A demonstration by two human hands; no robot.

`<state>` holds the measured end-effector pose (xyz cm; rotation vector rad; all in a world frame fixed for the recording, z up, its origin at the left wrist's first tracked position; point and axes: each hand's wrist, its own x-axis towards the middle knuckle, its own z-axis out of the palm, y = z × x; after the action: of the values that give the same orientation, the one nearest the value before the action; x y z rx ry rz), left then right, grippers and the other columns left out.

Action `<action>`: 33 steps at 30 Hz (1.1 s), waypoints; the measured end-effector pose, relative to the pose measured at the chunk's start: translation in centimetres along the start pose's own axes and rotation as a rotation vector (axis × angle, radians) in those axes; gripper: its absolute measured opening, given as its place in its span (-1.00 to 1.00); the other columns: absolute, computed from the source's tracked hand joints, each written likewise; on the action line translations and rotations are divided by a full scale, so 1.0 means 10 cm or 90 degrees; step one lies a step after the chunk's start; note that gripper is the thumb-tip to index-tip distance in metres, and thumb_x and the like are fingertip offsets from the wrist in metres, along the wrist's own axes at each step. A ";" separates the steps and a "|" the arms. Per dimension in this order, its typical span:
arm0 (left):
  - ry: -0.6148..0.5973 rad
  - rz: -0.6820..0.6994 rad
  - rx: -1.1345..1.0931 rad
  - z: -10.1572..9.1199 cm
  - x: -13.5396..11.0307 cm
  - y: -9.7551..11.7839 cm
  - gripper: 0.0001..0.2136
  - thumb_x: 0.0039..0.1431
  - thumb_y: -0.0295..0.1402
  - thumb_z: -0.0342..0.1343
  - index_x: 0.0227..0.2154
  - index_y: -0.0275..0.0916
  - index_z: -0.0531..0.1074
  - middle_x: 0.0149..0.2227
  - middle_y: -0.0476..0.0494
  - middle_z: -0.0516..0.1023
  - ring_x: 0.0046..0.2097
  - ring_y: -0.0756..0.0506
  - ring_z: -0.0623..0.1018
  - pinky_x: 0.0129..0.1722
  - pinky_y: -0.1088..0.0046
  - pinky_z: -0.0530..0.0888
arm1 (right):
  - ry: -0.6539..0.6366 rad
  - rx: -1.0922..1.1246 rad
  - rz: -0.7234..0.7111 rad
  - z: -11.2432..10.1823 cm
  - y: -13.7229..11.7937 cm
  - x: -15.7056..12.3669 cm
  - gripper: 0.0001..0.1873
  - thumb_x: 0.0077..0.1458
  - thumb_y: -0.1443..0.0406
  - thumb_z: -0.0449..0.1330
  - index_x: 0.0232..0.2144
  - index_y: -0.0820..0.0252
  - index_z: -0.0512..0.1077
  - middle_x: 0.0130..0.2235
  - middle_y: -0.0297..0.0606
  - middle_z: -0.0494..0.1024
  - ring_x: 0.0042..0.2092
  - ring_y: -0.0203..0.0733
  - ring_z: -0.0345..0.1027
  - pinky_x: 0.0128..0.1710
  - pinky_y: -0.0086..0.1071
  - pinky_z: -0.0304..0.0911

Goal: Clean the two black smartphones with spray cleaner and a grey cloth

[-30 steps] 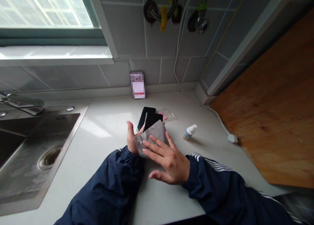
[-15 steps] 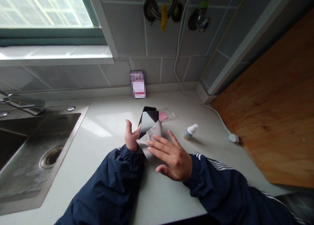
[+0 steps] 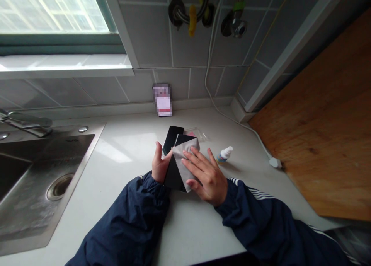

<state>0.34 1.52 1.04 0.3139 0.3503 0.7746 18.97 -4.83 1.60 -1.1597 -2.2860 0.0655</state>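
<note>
- Over on the far left, a brushed stainless steel sink (image 3: 92, 150) sits set into the counter, with a curved chrome faucet (image 3: 26, 121) behind it, both well apart from the action
- A white stone countertop (image 3: 124, 173) carries everything here, and a pixelated pink-and-white card (image 3: 162, 100) stands against the grey wall tiles, placed upright and out of the way
- The left hand (image 3: 160, 163), in a navy jacket sleeve, stands with fingers upright and close together, bracing the edge of a glossy black smartphone (image 3: 174, 175) held tilted; this is a support rather than a pinch, giving the phone something to push against
- Just behind those fingers lies a second black glass slab (image 3: 171, 139), its lower end hidden, so whether it is touching the hand can't be told
- The right hand (image 3: 205, 177) comes in with fingers spread, pressing a grey zigzag-edged microfibre cloth (image 3: 185, 161) flat across the phone's face, the broad spread sharing the pressure
- Beyond them, a clear plastic packet with a pink slip (image 3: 194, 133) lies close by, and a small white dropper bottle (image 3: 224, 154) stands just right, within easy reach
- Far right, a white cable ends in a plug (image 3: 274, 162) beside a wooden board (image 3: 313, 111)
</note>
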 end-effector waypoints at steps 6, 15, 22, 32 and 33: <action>-0.070 0.020 -0.015 0.12 0.01 -0.07 -0.09 0.29 0.32 -0.36 0.48 -0.25 0.00 0.35 -0.39 0.37 0.39 -0.38 0.33 0.37 0.04 0.20 | 0.009 -0.054 0.076 0.07 0.04 -0.02 -0.31 0.48 -0.07 -0.22 0.41 0.18 0.17 0.48 -0.11 0.10 0.52 0.10 -0.19 0.41 0.33 -0.19; -0.092 -0.112 0.046 0.04 -0.04 -0.09 -0.12 0.26 0.35 -0.35 0.47 -0.09 0.04 0.30 -0.33 0.43 0.27 -0.43 0.46 0.25 -0.07 0.40 | 0.027 -0.050 0.110 0.12 0.09 -0.02 -0.22 0.45 -0.09 -0.14 0.51 0.16 -0.14 0.53 -0.09 -0.10 0.54 0.14 -0.35 0.43 0.26 -0.13; -0.053 -0.126 0.028 0.09 0.00 -0.10 -0.10 0.27 0.33 -0.43 0.44 -0.19 0.13 0.18 -0.41 0.52 0.16 -0.42 0.56 0.16 -0.05 0.49 | 0.013 -0.028 0.118 0.15 0.11 -0.02 -0.21 0.45 -0.08 -0.12 0.51 0.15 -0.16 0.53 -0.07 -0.13 0.54 0.13 -0.34 0.42 0.27 -0.13; -0.004 -0.134 -0.037 -0.09 0.09 -0.04 -0.16 0.32 0.28 -0.39 0.41 -0.19 0.20 0.14 -0.37 0.58 0.10 -0.40 0.61 0.16 0.00 0.46 | 0.002 0.020 0.107 0.18 0.12 -0.03 -0.27 0.47 -0.04 -0.11 0.48 0.22 0.00 0.50 -0.02 -0.01 0.53 0.13 -0.26 0.41 0.28 -0.08; 0.007 -0.113 -0.043 -0.11 0.11 -0.04 -0.16 0.33 0.27 -0.38 0.41 -0.22 0.21 0.14 -0.38 0.59 0.11 -0.40 0.61 0.18 0.01 0.45 | -0.004 0.031 0.091 0.17 0.11 -0.03 -0.30 0.47 -0.03 -0.12 0.46 0.24 0.06 0.49 -0.02 0.03 0.53 0.12 -0.23 0.41 0.28 -0.09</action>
<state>0.87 2.21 -0.37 0.2123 0.3567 0.6118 19.08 -4.01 -0.25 -1.2973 -2.1917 0.1787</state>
